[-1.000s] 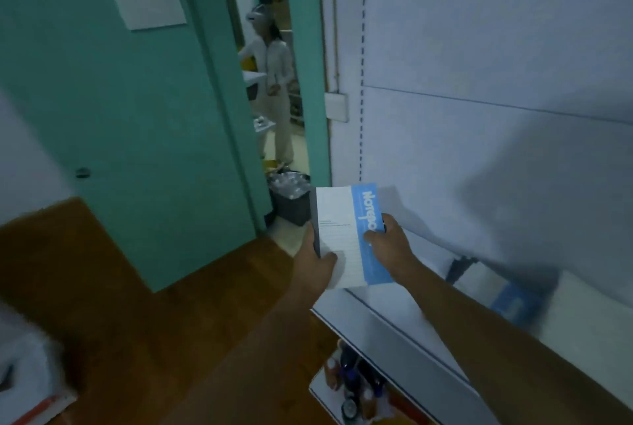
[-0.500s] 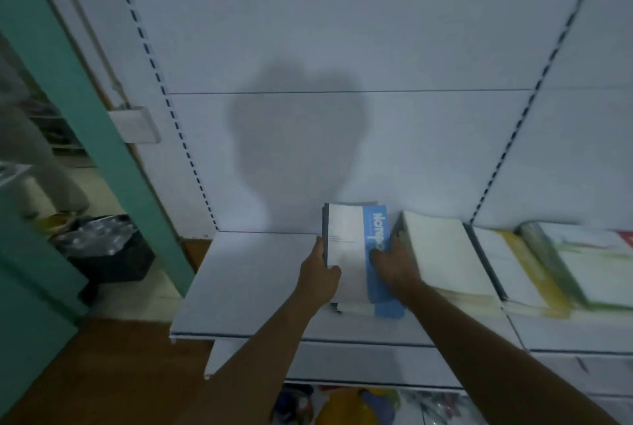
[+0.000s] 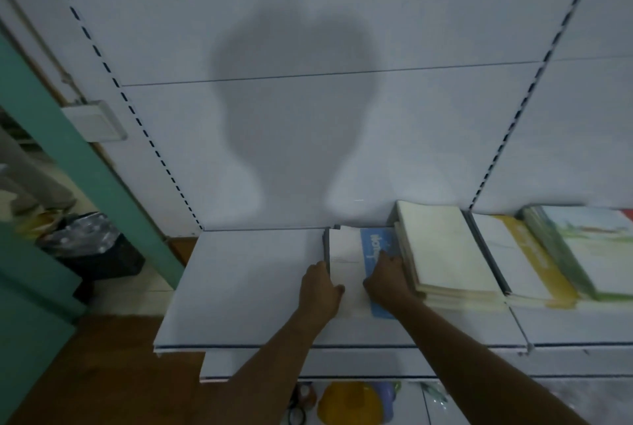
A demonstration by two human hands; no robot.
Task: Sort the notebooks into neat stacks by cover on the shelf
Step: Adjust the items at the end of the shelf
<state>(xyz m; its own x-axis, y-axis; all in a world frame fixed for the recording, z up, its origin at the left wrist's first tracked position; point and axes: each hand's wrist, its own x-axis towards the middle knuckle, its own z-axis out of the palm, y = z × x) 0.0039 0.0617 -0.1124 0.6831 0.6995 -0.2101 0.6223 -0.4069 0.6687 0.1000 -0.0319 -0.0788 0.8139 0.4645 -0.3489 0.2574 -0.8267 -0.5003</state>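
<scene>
Both hands sit low in the middle of the frame on a white-and-blue notebook stack (image 3: 356, 263) lying flat on the white shelf (image 3: 246, 287). The left hand (image 3: 320, 291) curls round the stack's left edge, thumb on the cover. The right hand (image 3: 388, 282) rests over the blue strip, fingers bent on the cover; whether they wrap the right edge I cannot tell. The stack lies just beside a cream notebook pile (image 3: 442, 253). Further right lie a yellow-striped pile (image 3: 520, 263) and a green-edged pile (image 3: 585, 246), the latter cut off by the frame's right edge. The blue lettering is partly covered and blurred.
</scene>
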